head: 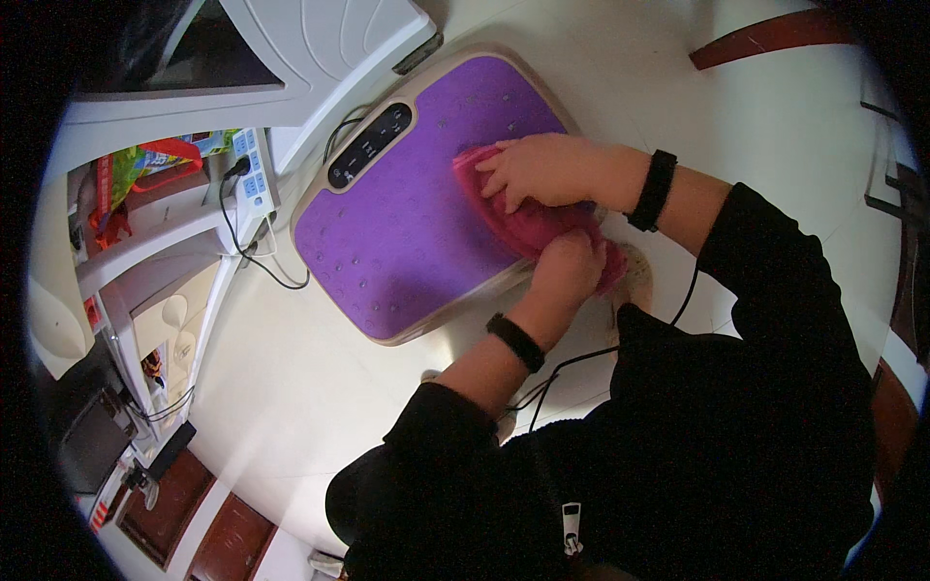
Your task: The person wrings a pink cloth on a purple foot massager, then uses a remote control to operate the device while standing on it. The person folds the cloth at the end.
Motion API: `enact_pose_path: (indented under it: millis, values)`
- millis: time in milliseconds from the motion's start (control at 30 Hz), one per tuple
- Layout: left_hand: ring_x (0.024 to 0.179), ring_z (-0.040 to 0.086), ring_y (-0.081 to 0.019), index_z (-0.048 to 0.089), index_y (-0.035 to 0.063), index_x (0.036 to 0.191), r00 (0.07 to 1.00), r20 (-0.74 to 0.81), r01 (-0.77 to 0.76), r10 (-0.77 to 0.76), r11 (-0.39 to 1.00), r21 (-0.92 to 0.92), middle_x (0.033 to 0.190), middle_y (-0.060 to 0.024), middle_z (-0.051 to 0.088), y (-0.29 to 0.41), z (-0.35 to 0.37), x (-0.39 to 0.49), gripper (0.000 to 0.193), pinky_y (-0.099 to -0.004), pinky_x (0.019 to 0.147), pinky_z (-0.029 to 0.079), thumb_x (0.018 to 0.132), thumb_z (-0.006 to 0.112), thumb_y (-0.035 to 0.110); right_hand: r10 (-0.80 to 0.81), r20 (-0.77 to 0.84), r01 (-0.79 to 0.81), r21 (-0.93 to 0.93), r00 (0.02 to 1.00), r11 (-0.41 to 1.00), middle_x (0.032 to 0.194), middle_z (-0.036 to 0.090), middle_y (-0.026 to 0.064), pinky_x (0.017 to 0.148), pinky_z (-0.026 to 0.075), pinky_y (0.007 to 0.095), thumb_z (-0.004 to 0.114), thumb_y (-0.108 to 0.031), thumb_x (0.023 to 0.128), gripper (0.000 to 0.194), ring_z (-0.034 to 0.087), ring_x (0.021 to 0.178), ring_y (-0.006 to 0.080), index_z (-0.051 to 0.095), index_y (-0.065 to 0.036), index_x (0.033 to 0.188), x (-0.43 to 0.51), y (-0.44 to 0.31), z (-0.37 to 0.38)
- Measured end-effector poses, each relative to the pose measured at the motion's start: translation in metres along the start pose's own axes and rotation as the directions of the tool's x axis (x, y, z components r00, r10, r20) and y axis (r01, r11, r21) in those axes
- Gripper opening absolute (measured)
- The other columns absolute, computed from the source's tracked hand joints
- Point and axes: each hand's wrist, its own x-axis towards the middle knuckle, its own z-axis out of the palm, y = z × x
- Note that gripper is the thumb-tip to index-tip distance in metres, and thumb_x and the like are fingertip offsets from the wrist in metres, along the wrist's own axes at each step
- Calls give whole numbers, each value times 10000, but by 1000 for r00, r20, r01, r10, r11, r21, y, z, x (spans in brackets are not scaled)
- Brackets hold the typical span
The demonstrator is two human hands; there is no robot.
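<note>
A pink-red cloth (534,225) lies bunched over the right edge of a vibration plate (436,196) with a purple top. My right hand (545,173) rests on the cloth's upper part, its fingers bent over the fabric and pressing it against the plate. Close below, my left hand (570,263) grips the cloth near the plate's lower right edge; its fingers are mostly hidden. Part of the cloth hangs past this hand, off the plate. A black control panel (370,147) is set into the plate's far left edge.
A white cabinet (349,87) stands beyond the plate. At left, a power strip (254,174) with a black plug (238,168) is fixed by shelves holding colourful bags (149,167). A black cable (280,279) runs along the floor; another (574,359) passes near my legs. Dark red wooden furniture (777,35) is at upper right.
</note>
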Motion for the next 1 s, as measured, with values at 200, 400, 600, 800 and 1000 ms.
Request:
enact_pose_path:
  millis: [200, 400, 600, 800, 1000]
  values:
    - [832, 647, -476, 652, -38, 900, 958, -266, -159, 110, 973, -170, 869, -302, 659, 32, 8, 45, 289, -535, 745, 521, 932, 577, 240, 243, 1, -243, 3, 970, 970, 1029, 719, 97, 839, 539, 450, 603, -149, 807, 171, 681, 929, 333, 768, -111, 828, -20, 14, -17]
    - [869, 648, -468, 645, -35, 971, 999, 50, 19, -17, 999, -50, 908, -291, 668, 0, -6, 11, 278, -539, 760, 520, 910, 592, 231, 306, 92, -288, -166, 948, 943, 943, 723, 96, 814, 549, 421, 613, -128, 786, 169, 678, 920, 301, 772, -80, 818, -7, -3, -19]
    - [885, 667, -436, 666, 42, 1058, 965, 137, 201, -222, 968, 150, 930, -267, 680, -83, -40, -74, 287, -529, 775, 527, 879, 619, 261, 440, 219, -387, -248, 871, 888, 1035, 715, 81, 925, 534, 372, 638, -109, 756, 155, 648, 1058, 274, 770, -63, 821, 23, -42, -15]
    - [835, 671, -434, 698, 42, 967, 950, 100, 261, -296, 928, 267, 876, -240, 688, -132, -104, -139, 294, -528, 745, 534, 841, 646, 302, 260, 323, -217, -163, 910, 962, 1056, 703, 122, 885, 553, 386, 644, -114, 798, 208, 652, 1054, 312, 747, -59, 970, 58, -79, -10]
    - [828, 699, -365, 682, 102, 988, 832, -129, 505, -540, 639, 581, 891, -166, 720, -155, -196, -155, 347, -475, 699, 552, 768, 730, 366, 237, 406, -248, -27, 883, 968, 1089, 681, 148, 902, 547, 406, 602, -107, 854, 436, 645, 1068, 333, 591, -47, 1286, 92, -105, -16]
